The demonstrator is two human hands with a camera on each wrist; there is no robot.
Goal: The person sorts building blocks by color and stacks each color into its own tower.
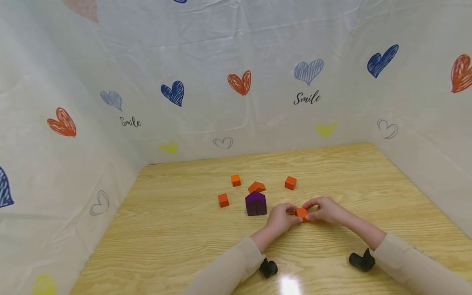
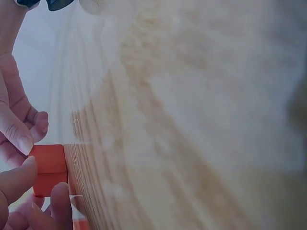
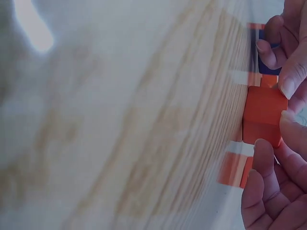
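Observation:
Between my two hands an orange-red cube (image 1: 301, 214) sits at the table surface, seen close up in both wrist views. My left hand (image 1: 281, 220) pinches it from the left with thumb and fingertips. From the opposite side, the thumb and fingers of my right hand (image 1: 326, 210) pinch the same cube. In the right wrist view its two near faces (image 3: 265, 106) show, with fingertips along the edges. Just left of my left hand stands a dark purple house-shaped block stack (image 1: 256, 203) with a peaked top.
Behind the purple stack is an orange angular block (image 1: 257, 187). Loose orange cubes lie around it: one at the left (image 1: 223, 200), one at the back (image 1: 236, 180), one at the right (image 1: 290, 183). A white heart-printed curtain (image 1: 199, 131) encloses the wooden table (image 1: 162, 246).

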